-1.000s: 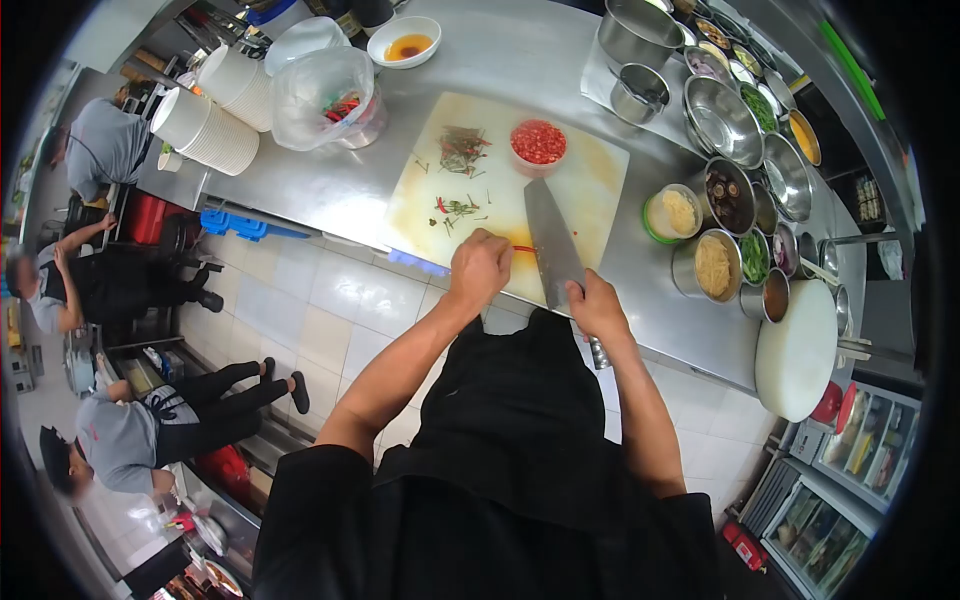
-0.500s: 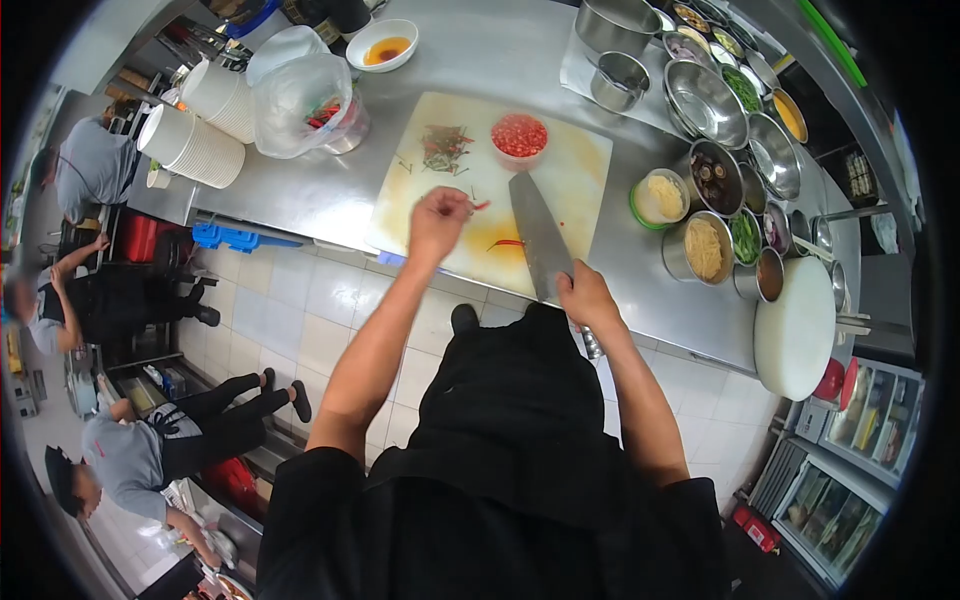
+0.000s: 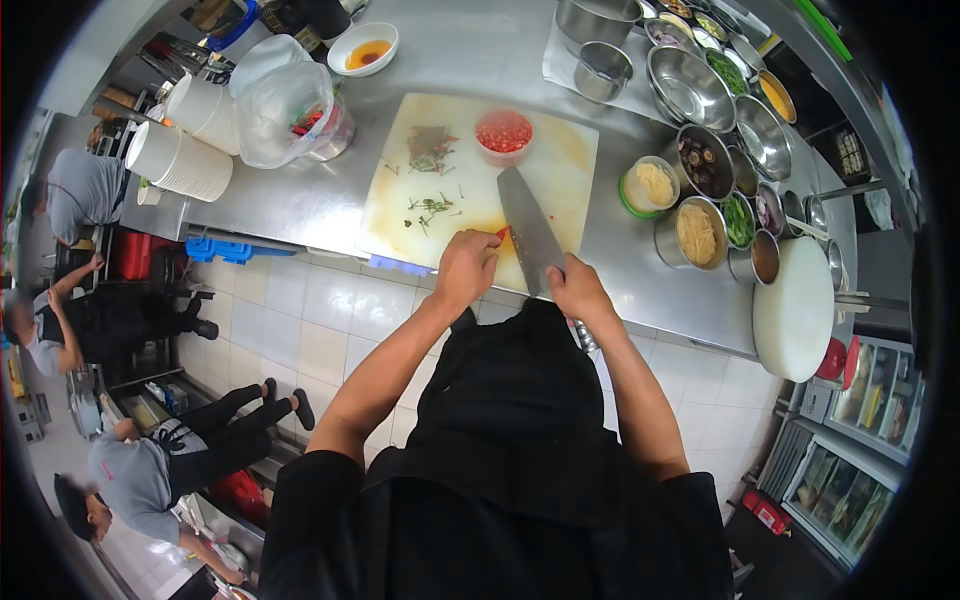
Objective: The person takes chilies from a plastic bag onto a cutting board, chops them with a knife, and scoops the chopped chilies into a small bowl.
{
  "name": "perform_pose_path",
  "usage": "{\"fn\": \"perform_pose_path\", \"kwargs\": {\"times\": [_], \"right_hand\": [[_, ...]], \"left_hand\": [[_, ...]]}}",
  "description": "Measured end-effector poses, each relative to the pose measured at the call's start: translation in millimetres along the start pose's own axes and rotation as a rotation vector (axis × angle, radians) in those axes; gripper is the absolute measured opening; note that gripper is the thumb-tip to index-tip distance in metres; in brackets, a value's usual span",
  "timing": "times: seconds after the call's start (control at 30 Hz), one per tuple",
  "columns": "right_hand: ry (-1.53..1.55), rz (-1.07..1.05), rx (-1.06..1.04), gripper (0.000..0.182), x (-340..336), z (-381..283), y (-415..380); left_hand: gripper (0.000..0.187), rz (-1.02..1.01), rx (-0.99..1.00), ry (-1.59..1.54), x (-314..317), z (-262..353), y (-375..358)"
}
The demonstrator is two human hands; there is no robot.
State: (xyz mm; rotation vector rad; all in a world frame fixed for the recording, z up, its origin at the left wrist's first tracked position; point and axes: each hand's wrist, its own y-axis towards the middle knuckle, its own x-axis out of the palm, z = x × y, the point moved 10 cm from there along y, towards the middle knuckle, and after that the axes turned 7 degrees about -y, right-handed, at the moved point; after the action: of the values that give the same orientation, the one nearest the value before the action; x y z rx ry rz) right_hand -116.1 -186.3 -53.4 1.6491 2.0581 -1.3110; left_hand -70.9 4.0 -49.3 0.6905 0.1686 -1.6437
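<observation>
My right hand (image 3: pixel 581 287) is wrapped around the handle of a cleaver (image 3: pixel 532 225). Its broad blade lies over the cutting board (image 3: pixel 575 160), pointing away from me. Close to the left of the blade, my left hand (image 3: pixel 467 268) has its fingers closed on a red chili pepper (image 3: pixel 503 235), which is mostly hidden by them. Farther up the board stands a tub of chopped red chili (image 3: pixel 503 132). Green stem scraps (image 3: pixel 431 207) lie left of the blade, with a pile of darker trimmings (image 3: pixel 431 147) beyond them.
A bag-lined container (image 3: pixel 290 120) with red chilies stands left of the board, near stacked white tubs (image 3: pixel 180 160). On the right are metal bowls (image 3: pixel 697 88), a container of noodle-like strips (image 3: pixel 695 235) and a round white block (image 3: pixel 793 310). Co-workers (image 3: pixel 150 470) stand at left.
My left hand has moved toward me and to the right, onto the chili by the blade. Green stem scraps now show where it was. My right hand still holds the cleaver.
</observation>
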Motion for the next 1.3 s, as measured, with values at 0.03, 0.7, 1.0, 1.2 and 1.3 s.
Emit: {"fn": "perform_pose_path", "kwargs": {"times": [0.03,0.7,1.0,1.2,1.3], "right_hand": [[0.021,0.012,-0.018,0.030,-0.6,-1.1,0.7],[-0.331,0.188,-0.153,0.023,-12.4,-36.6,-14.2],[-0.484,0.077,-0.175,0.022,-12.7,-74.4,-4.7],[-0.466,0.109,-0.115,0.019,8.0,-60.0,-7.1],[-0.455,0.127,-0.100,0.021,-3.8,-61.3,-1.6]], "left_hand": [[0.021,-0.039,0.016,-0.002,-4.3,12.9,-0.4],[0.019,-0.171,0.048,0.072,0.6,11.8,31.6],[0.008,-0.206,0.078,0.081,18.7,6.6,32.0],[0.003,-0.188,0.093,0.096,19.4,6.0,30.2],[0.003,-0.188,0.082,0.131,20.9,7.7,26.6]]}}
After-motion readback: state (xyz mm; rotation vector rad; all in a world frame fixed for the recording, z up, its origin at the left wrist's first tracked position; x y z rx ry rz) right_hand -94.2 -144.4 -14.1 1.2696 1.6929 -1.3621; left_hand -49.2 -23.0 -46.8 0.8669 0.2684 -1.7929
